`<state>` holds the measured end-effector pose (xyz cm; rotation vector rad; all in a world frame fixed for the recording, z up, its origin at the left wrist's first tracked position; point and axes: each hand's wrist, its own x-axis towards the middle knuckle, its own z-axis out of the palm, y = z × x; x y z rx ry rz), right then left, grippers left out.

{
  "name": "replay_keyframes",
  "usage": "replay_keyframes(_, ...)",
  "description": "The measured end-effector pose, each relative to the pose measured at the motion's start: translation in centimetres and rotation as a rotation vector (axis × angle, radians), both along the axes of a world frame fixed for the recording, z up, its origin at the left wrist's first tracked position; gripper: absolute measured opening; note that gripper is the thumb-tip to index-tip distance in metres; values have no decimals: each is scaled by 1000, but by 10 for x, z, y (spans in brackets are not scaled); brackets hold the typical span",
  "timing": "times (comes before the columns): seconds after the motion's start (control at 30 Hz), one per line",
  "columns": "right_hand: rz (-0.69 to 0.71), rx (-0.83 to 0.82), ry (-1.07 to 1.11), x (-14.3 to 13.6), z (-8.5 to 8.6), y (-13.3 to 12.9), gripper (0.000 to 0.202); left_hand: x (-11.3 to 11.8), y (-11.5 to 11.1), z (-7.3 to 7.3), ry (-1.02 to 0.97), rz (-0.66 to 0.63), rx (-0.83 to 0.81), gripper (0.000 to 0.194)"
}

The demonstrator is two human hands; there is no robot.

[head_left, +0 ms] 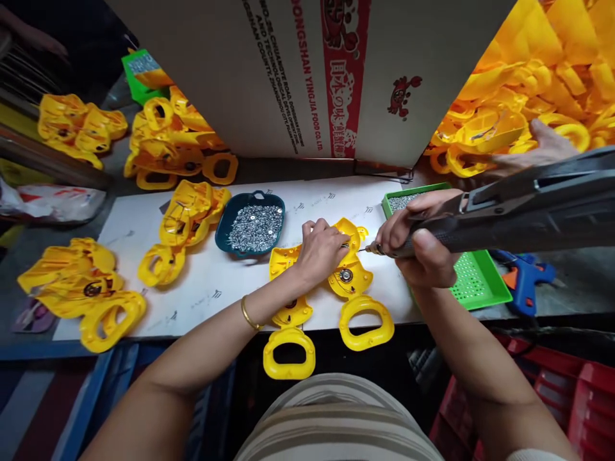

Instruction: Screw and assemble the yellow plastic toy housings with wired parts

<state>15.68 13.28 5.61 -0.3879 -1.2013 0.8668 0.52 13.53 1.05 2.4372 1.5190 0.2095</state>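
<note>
My right hand (425,240) is wrapped round the front of a black electric screwdriver (509,211). Its thin bit points left at a yellow plastic shell half (358,275) with a handle ring and a small round speaker-like part inside. My left hand (321,253), a gold bangle on its wrist, lies over this shell with fingers bent and thumb and fingertips gripping near the bit. Whether a screw is between those fingertips is too small to tell. Partly hidden under the same hand is a second open yellow shell half (291,314), its handle ring hanging past the table edge.
A dark teal basket (225,240) holds many small screws. Right of it are green trays (494,282) and a blue glue gun (523,282). More yellow shells (185,218) lie left. A cardboard box (375,128) stands behind; another person's hand (552,144) reaches by a yellow pile.
</note>
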Motion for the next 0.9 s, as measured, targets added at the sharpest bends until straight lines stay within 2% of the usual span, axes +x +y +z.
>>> replay_keyframes(0.1, 59, -34, -18, -5, -4, 4, 20, 0, 1, 1, 0, 18, -8, 13)
replay_keyframes(0.23, 141, -47, -37, -6, -10, 6, 21, 0, -1, 1, -4, 67, 60, 12)
replay_keyframes(0.43, 101, -77, -70, -9, -15, 9, 22, -2, -4, -1, -57, 91, 91, 8)
replay_keyframes(0.67, 127, -67, -74, -11, -15, 13, 21, -5, -3, -3, -72, 132, 98, 5)
replay_keyframes(0.9, 156, -25, -52, -10, -22, 19, 22, -5, -2, -2, -85, 134, 81, 9)
